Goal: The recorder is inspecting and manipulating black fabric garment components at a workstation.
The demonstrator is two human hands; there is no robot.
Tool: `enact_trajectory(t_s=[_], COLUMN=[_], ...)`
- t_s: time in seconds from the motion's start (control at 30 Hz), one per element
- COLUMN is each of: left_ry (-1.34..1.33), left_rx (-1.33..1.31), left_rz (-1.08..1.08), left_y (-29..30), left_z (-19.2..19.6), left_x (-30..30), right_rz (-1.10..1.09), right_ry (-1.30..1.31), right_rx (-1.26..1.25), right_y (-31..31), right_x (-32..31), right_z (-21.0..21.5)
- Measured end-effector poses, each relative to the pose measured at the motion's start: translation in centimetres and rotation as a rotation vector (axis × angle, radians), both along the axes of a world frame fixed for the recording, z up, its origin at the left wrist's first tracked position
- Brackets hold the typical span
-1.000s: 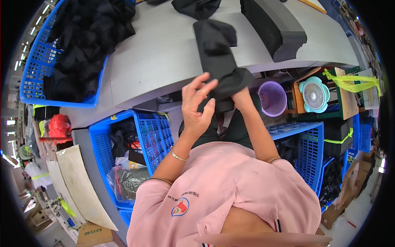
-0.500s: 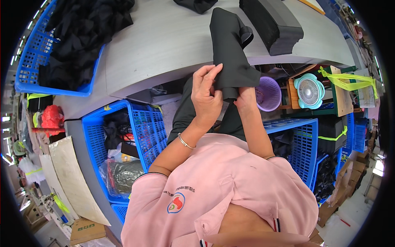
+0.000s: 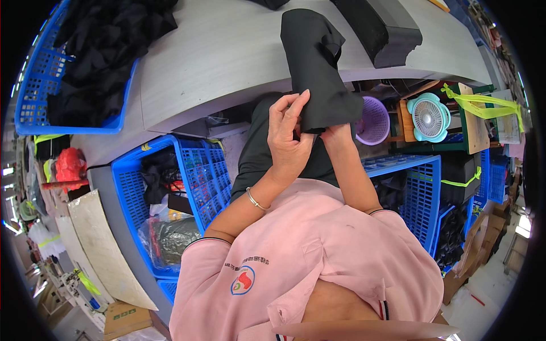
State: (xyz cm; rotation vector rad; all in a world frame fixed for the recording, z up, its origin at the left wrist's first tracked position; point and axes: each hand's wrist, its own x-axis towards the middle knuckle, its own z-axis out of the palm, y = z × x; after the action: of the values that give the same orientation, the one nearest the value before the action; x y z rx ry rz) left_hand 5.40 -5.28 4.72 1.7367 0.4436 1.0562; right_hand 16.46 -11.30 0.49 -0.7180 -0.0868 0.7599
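Observation:
A black fabric piece (image 3: 315,68), tube-like with a small loop or fold at its right side, stretches from my lap up over the near edge of the table. My left hand (image 3: 289,128) grips its lower left edge, the index finger lying along the cloth and the thumb at the hem. My right hand (image 3: 338,134) is at the bottom hem, its fingers hidden under or inside the fabric. To the right of the cloth, a thick stack of black flat pieces (image 3: 380,34) lies on the grey table (image 3: 216,57).
A blue basket (image 3: 74,129) heaped with black cloth (image 3: 114,51) stands at the far left. Blue crates (image 3: 202,176) flank my legs, with wrapped goods inside. Below the table's right side are a purple basket (image 3: 373,122) and a turquoise fan (image 3: 427,115).
The narrow end hanging below the hem has gone from sight, and the side loop looks more folded in. The cloth's top has shifted slightly left; both hands stay at the hem.

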Motion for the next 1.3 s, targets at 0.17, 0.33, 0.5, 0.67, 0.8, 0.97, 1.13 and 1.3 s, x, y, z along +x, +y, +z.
enact_trajectory(t_s=[0.17, 0.33, 0.5, 0.67, 0.8, 0.97, 1.13, 1.3], left_ry=[0.075, 0.100, 0.130, 0.037, -0.014, -0.098, -0.065, -0.174], left_rx=[0.044, 0.036, -0.205, -0.397, -0.810, -1.026, -1.107, -1.175], left_rz=[-0.106, -0.165, 0.098, 0.084, -0.057, -0.165, -0.278, -0.244], left_y=[1.1, 2.4, 4.0, 5.4, 4.2, 3.9, 4.2, 3.8], left_z=[-0.1, -1.5, -4.7, -8.4, -10.4, -10.0, -9.4, -10.3], left_x=[-1.0, -1.6, -1.4, -0.7, 0.9, 1.6, 2.5, 2.8], right_rz=[-0.098, -0.169, 0.120, 0.544, -0.233, 0.539, 0.232, 0.359], right_ry=[0.028, -0.197, -0.664, -0.557, -1.895, -1.480, -1.722, -1.628], right_rx=[-0.083, -0.126, -0.520, -0.398, -1.214, -1.358, -1.332, -1.290], right_y=[0.7, 1.1, 1.3, 2.9, 6.1, 6.6, 7.3, 7.5], right_x=[0.2, 0.0, 1.4, 3.5, 1.2, 0.1, -0.9, 0.1], right_z=[-0.5, -2.1, -1.3, -0.7, -2.7, -0.7, 0.9, -1.3])
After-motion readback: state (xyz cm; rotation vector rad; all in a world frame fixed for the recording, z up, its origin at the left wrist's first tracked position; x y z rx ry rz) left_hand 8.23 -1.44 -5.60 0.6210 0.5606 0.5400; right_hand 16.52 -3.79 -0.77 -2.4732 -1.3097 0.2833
